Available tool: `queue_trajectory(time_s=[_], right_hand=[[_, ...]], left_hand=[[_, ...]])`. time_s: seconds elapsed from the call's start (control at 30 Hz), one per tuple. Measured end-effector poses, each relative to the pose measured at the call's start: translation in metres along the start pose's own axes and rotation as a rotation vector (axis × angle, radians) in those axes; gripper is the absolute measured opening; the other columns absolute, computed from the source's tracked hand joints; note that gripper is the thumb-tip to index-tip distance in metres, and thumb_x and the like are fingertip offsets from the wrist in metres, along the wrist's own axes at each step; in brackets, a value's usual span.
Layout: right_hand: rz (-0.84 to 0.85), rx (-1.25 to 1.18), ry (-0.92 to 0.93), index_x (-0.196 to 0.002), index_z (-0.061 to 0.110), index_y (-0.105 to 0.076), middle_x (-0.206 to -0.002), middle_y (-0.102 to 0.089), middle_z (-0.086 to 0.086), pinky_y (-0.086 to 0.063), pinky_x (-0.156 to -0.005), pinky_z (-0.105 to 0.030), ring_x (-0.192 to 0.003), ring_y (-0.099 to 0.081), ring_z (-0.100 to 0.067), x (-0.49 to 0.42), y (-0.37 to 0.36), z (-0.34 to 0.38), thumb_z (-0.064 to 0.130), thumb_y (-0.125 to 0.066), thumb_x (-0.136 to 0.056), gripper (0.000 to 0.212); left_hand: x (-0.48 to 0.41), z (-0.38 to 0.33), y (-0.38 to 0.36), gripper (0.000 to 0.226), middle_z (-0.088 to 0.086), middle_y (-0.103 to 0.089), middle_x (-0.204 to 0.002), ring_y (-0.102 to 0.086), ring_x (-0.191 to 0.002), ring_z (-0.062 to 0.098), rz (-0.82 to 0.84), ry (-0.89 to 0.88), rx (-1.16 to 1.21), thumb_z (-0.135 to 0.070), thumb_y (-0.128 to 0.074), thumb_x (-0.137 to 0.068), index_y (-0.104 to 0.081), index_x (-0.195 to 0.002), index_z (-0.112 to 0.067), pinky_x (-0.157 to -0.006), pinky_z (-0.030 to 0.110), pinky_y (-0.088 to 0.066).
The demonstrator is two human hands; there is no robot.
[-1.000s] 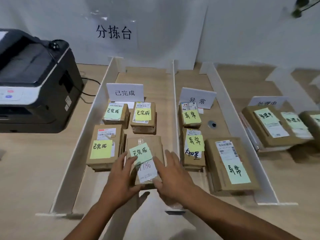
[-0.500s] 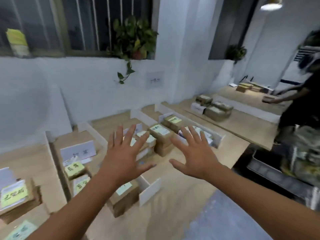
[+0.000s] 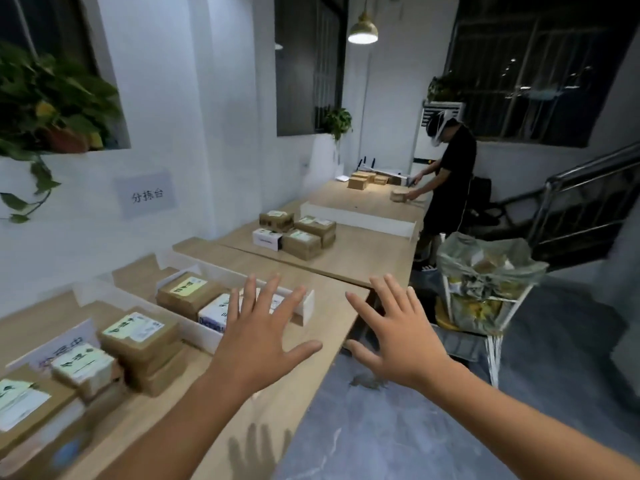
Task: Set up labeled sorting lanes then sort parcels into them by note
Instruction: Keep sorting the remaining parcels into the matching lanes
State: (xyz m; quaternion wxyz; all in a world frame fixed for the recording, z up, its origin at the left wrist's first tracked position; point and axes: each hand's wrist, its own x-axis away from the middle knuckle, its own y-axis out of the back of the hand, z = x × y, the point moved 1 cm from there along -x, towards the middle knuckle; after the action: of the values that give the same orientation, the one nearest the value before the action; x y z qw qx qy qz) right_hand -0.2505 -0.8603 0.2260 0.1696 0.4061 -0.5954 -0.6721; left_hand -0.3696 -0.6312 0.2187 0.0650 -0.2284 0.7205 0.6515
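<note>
Both my hands are raised in front of me with fingers spread and hold nothing. My left hand (image 3: pixel 258 336) hovers over the table's right end, in front of the last white lane divider (image 3: pixel 304 308). My right hand (image 3: pixel 398 336) is out past the table's corner, above the floor. Brown parcels with green notes (image 3: pixel 138 336) lie in the lanes at lower left, beside a white lane label card (image 3: pixel 52 348). Another noted parcel (image 3: pixel 187 292) and a white parcel (image 3: pixel 214 311) lie in the far lane.
A second group of parcels (image 3: pixel 298 232) sits on the adjoining table (image 3: pixel 363 251). Another person (image 3: pixel 450 181) works at the far table end. A cart with a full plastic bag (image 3: pixel 485 282) stands to the right on the grey floor; a stair railing (image 3: pixel 588 188) behind.
My hands let go of the parcel in the first lane and rose open. My view swung right, away from the printer and lanes, toward the table's right end and the room.
</note>
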Motion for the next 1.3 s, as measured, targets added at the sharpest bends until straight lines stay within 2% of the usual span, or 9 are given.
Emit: queue_trajectory(time_s=[0.2,0.3,0.57,0.7,0.93,1.0,1.1,1.23,1.3], right_hand=[[0.029,-0.024,0.016,-0.16,0.044,-0.011,-0.17,-0.006,-0.009,-0.004,-0.125,-0.053,-0.157,0.008,-0.029,-0.069,-0.025,-0.125,0.075,-0.034,-0.092,0.078],[0.033,-0.035,0.04,-0.16,0.043,-0.014,-0.17,-0.009,-0.01,-0.006,-0.126,-0.052,-0.157,0.005,-0.029,-0.117,-0.046,-0.169,0.074,-0.035,-0.092,0.078],[0.087,-0.068,0.099,-0.16,0.044,-0.012,-0.17,-0.007,-0.01,-0.008,-0.126,-0.049,-0.157,0.005,-0.027,-0.284,-0.155,-0.258,0.074,-0.036,-0.091,0.078],[0.168,-0.056,0.155,-0.16,0.046,-0.004,-0.171,0.002,-0.009,-0.006,-0.126,-0.047,-0.157,0.008,-0.027,-0.376,-0.201,-0.298,0.075,-0.031,-0.09,0.08],[0.176,-0.121,0.21,-0.159,0.047,-0.004,-0.17,-0.003,-0.007,-0.011,-0.124,-0.042,-0.157,-0.003,-0.026,-0.518,-0.264,-0.368,0.073,-0.034,-0.09,0.079],[0.182,-0.165,0.232,-0.159,0.047,-0.007,-0.17,-0.007,-0.007,-0.014,-0.122,-0.039,-0.156,-0.007,-0.026,-0.557,-0.292,-0.387,0.072,-0.039,-0.09,0.08],[0.174,-0.248,0.289,-0.158,0.046,-0.014,-0.169,-0.012,-0.009,-0.026,-0.117,-0.039,-0.155,-0.012,-0.027,-0.618,-0.342,-0.415,0.07,-0.047,-0.088,0.082],[0.216,-0.369,0.334,-0.157,0.05,-0.005,-0.167,-0.005,-0.006,-0.039,-0.112,-0.043,-0.155,-0.011,-0.029,-0.681,-0.402,-0.437,0.074,-0.048,-0.086,0.087],[0.247,-0.446,0.389,-0.157,0.053,0.003,-0.167,-0.005,-0.005,-0.045,-0.105,-0.044,-0.153,-0.019,-0.031,-0.716,-0.432,-0.446,0.075,-0.051,-0.086,0.091]], left_hand=[[-0.123,-0.051,-0.061,0.098,-0.01,-0.002,-0.169,0.011,-0.156,0.027,0.016,0.067,0.102,-0.1,-0.024,-0.068,-0.011,-0.154,-0.055,-0.125,0.051,0.003],[-0.181,-0.056,-0.088,0.098,-0.009,0.0,-0.17,0.012,-0.156,0.027,0.018,0.079,0.093,-0.1,-0.023,-0.068,-0.009,-0.154,-0.055,-0.125,0.05,0.004],[-0.351,-0.014,-0.202,0.097,-0.008,0.007,-0.169,0.018,-0.155,0.026,0.032,0.144,0.092,-0.1,-0.022,-0.07,-0.003,-0.154,-0.055,-0.123,0.051,0.009],[-0.442,0.008,-0.252,0.097,-0.008,0.009,-0.169,0.016,-0.155,0.029,0.061,0.193,0.126,-0.1,-0.024,-0.07,0.001,-0.153,-0.056,-0.123,0.054,0.006],[-0.576,0.03,-0.313,0.095,-0.006,0.002,-0.17,0.012,-0.155,0.029,0.063,0.267,0.158,-0.098,-0.025,-0.069,0.003,-0.151,-0.059,-0.124,0.052,0.004],[-0.609,0.04,-0.337,0.098,-0.003,-0.001,-0.17,0.01,-0.156,0.03,0.078,0.307,0.146,-0.098,-0.026,-0.068,-0.006,-0.154,-0.056,-0.124,0.053,0.003],[-0.653,0.055,-0.378,0.099,0.004,-0.01,-0.169,-0.002,-0.155,0.034,0.091,0.36,0.079,-0.095,-0.031,-0.071,-0.019,-0.157,-0.048,-0.124,0.058,-0.012],[-0.69,0.061,-0.424,0.095,-0.004,-0.005,-0.169,-0.007,-0.155,0.028,0.078,0.489,0.119,-0.092,-0.044,-0.072,-0.016,-0.154,-0.053,-0.12,0.055,-0.023],[-0.717,0.066,-0.447,0.097,-0.006,-0.004,-0.168,-0.009,-0.155,0.026,0.07,0.572,0.141,-0.092,-0.042,-0.069,-0.015,-0.154,-0.054,-0.119,0.055,-0.027]])
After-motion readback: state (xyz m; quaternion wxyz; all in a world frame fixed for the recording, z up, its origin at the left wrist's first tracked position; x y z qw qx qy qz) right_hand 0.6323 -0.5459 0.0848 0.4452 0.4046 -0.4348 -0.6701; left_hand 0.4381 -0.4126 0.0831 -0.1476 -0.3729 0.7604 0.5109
